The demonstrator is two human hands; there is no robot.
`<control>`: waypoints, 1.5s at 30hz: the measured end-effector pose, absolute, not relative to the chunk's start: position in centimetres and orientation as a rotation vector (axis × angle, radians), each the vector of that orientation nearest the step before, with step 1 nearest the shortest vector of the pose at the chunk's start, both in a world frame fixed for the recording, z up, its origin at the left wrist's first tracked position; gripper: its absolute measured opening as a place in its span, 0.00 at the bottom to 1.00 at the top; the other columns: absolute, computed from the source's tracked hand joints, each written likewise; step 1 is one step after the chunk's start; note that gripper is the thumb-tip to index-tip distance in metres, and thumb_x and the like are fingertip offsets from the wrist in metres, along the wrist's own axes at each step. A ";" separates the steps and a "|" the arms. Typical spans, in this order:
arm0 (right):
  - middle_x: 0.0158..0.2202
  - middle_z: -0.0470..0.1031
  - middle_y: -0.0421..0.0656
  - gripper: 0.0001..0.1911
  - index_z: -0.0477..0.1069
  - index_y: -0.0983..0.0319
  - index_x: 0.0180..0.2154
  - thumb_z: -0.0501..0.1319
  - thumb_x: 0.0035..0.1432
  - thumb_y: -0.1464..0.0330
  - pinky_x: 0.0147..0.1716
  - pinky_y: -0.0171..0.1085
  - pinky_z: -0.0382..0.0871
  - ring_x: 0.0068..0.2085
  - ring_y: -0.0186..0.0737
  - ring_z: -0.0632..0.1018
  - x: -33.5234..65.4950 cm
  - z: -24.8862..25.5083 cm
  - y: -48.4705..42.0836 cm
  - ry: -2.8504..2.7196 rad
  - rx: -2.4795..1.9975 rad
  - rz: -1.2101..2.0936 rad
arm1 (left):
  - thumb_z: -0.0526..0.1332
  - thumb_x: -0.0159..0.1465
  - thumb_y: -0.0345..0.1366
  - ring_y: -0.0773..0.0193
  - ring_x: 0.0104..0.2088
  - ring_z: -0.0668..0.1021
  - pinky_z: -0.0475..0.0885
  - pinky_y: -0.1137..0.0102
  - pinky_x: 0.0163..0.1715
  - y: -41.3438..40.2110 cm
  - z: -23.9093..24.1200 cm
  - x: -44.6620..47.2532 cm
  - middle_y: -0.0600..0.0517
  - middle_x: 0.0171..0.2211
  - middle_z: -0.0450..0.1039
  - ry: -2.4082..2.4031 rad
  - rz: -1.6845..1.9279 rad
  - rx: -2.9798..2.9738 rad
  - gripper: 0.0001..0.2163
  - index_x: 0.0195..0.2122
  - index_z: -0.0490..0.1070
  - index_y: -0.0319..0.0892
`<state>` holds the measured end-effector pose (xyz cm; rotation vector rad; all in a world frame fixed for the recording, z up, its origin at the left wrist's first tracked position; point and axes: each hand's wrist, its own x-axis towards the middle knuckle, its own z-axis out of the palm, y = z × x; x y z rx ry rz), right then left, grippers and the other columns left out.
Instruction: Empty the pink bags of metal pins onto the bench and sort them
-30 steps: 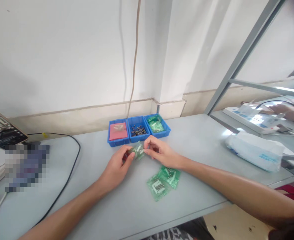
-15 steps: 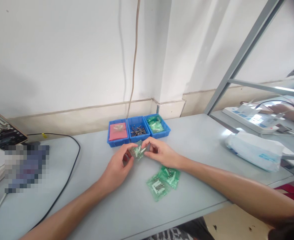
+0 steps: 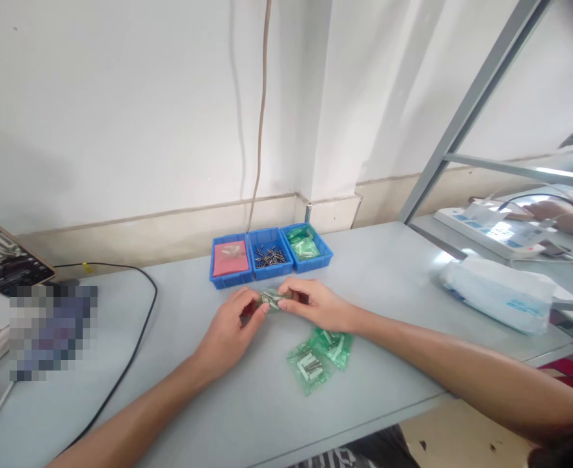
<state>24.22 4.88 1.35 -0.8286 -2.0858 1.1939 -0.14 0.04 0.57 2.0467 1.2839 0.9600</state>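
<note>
Between both hands is a small clear plastic bag [image 3: 271,299] with several thin metal pieces inside. My left hand [image 3: 231,325] grips its left side, thumb in front and fingers behind. The right end is pinched by my right hand [image 3: 315,302]. Just beyond the hands stand three blue bins in a row: the left bin [image 3: 231,281] holds a pink sheet with a small clear bag on it, the middle bin [image 3: 270,268] loose metal pins [image 3: 269,255], and the right bin [image 3: 314,264] green plastic bags [image 3: 303,242]. Two filled green bags [image 3: 310,368] lie below my right forearm, overlapping.
At left are a phone [image 3: 8,253] on a stand and a black cable [image 3: 142,331] along the table. A white soft package [image 3: 498,292] lies at right, near a metal frame [image 3: 471,110] and a power strip [image 3: 486,231]. The wall rises behind the bins.
The bag has tipped from facing me to lying flatter, and its pieces look more bunched. My right hand has come slightly lower, and my left thumb now presses the bag's front.
</note>
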 end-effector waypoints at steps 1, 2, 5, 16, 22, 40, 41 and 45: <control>0.31 0.67 0.36 0.12 0.74 0.60 0.41 0.64 0.72 0.58 0.32 0.34 0.60 0.31 0.35 0.68 24.2 1.4 4.9 -2.094 -0.817 1.187 | 0.57 0.77 0.43 0.62 0.35 0.69 0.64 0.68 0.36 0.0 0.6 -0.1 0.54 0.33 0.65 1.277 0.959 2.046 0.15 0.33 0.64 0.44; 0.32 0.68 0.36 0.11 0.74 0.60 0.40 0.64 0.71 0.58 0.32 0.34 0.61 0.31 0.35 0.68 24.2 1.4 4.8 -2.102 -0.804 1.170 | 0.57 0.77 0.43 0.62 0.35 0.69 0.65 0.68 0.37 0.0 0.7 -0.1 0.54 0.33 0.65 1.266 0.957 2.046 0.14 0.33 0.64 0.44; 0.39 0.70 0.38 0.10 0.74 0.60 0.43 0.67 0.69 0.60 0.35 0.34 0.64 0.33 0.34 0.70 24.2 1.4 4.8 -2.124 -0.769 1.114 | 0.57 0.77 0.44 0.61 0.37 0.69 0.66 0.67 0.38 -0.1 0.7 -0.2 0.53 0.36 0.66 1.221 0.946 2.050 0.13 0.35 0.66 0.45; 0.32 0.65 0.35 0.10 0.68 0.60 0.35 0.64 0.70 0.64 0.34 0.34 0.61 0.33 0.35 0.67 24.3 1.3 4.7 -2.214 -0.748 1.146 | 0.56 0.78 0.44 0.60 0.37 0.71 0.66 0.67 0.37 -0.2 0.9 0.0 0.52 0.35 0.67 1.180 0.854 2.089 0.13 0.37 0.68 0.45; 0.32 0.64 0.36 0.11 0.65 0.59 0.34 0.63 0.70 0.64 0.33 0.35 0.60 0.32 0.36 0.66 24.3 1.5 4.6 -2.236 -0.754 1.124 | 0.57 0.77 0.44 0.60 0.37 0.71 0.67 0.67 0.38 -0.4 1.1 0.1 0.52 0.36 0.69 1.171 0.848 2.103 0.12 0.37 0.69 0.45; 0.31 0.60 0.35 0.18 0.62 0.59 0.33 0.65 0.70 0.58 0.32 0.35 0.58 0.32 0.35 0.63 24.3 1.2 5.0 -2.213 -0.760 1.223 | 0.57 0.77 0.48 0.62 0.36 0.71 0.67 0.68 0.36 -0.4 1.0 0.2 0.54 0.35 0.70 1.249 0.865 2.036 0.14 0.38 0.70 0.45; 0.31 0.60 0.35 0.18 0.63 0.59 0.33 0.65 0.70 0.57 0.32 0.35 0.58 0.32 0.35 0.63 24.3 1.2 5.0 -2.207 -0.763 1.225 | 0.57 0.77 0.48 0.62 0.36 0.71 0.66 0.69 0.36 -0.4 1.0 0.2 0.54 0.34 0.69 1.258 0.868 2.028 0.14 0.38 0.70 0.45; 0.31 0.63 0.36 0.18 0.66 0.60 0.35 0.61 0.73 0.54 0.32 0.35 0.60 0.32 0.36 0.65 24.2 1.4 4.9 -2.173 -0.787 1.245 | 0.57 0.76 0.48 0.62 0.34 0.70 0.65 0.69 0.35 -0.4 0.9 0.1 0.54 0.33 0.68 1.292 0.894 1.999 0.15 0.37 0.68 0.45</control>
